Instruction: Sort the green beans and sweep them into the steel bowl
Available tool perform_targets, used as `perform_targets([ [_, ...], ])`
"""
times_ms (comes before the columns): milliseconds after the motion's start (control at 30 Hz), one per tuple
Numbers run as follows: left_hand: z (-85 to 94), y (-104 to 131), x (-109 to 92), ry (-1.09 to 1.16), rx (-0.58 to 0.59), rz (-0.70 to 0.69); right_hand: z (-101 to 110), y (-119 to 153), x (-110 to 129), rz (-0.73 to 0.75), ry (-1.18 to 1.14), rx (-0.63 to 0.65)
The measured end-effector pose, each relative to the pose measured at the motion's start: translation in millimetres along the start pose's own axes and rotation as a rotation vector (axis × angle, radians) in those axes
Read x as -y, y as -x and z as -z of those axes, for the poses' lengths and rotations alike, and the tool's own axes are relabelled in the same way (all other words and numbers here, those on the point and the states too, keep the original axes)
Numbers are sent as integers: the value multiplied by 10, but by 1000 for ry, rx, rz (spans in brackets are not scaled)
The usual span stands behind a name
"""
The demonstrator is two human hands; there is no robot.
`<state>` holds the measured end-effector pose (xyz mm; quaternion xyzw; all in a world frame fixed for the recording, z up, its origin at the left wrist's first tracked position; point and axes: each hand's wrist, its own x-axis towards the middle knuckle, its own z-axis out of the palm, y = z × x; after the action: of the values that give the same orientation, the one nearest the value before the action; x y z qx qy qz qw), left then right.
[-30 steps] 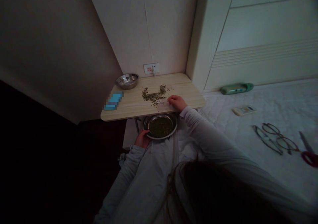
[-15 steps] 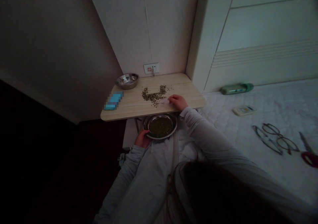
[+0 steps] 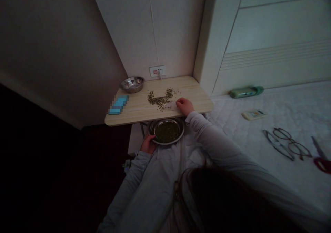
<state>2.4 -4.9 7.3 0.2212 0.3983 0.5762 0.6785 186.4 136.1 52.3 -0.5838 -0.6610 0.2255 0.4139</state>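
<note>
Below frame centre, the left hand (image 3: 148,144) grips the metal bowl (image 3: 168,143), presumably for stability, while the right hand (image 3: 185,105) curls beside the seeds (image 3: 160,101), any grasped item indeterminable.

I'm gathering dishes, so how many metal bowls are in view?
2 visible: the upper bowl at the far left corner of the table, and the lower bowl below its near edge, held by the left hand. I cannot tell whether another is nested there.

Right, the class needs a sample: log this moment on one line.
left hand: holding green-filled bowl by rim | right hand: over table, beside scattered grains, grip unclear | second metal bowl: table's far left corner
</note>
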Motion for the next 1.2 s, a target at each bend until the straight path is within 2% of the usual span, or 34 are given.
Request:
perform_targets([
  [267, 17, -14, -1, 13, -23, 38, -12, -46, -50, -20, -132, 40],
  [467, 43, -33, 10, 4, -15, 36, -25, -32, -42, 25, -88, 86],
  [700, 2, -1, 9, 31, 16, 13, 14, -21, -5, -14, -145, 112],
  [967, 21, -16, 18, 14, -7, 14, 20, -3, 6, 1, -131, 173],
  [1200, 15, -8, 19, 31, -9, 3, -3, -39, -32, 6, -161, 154],
])
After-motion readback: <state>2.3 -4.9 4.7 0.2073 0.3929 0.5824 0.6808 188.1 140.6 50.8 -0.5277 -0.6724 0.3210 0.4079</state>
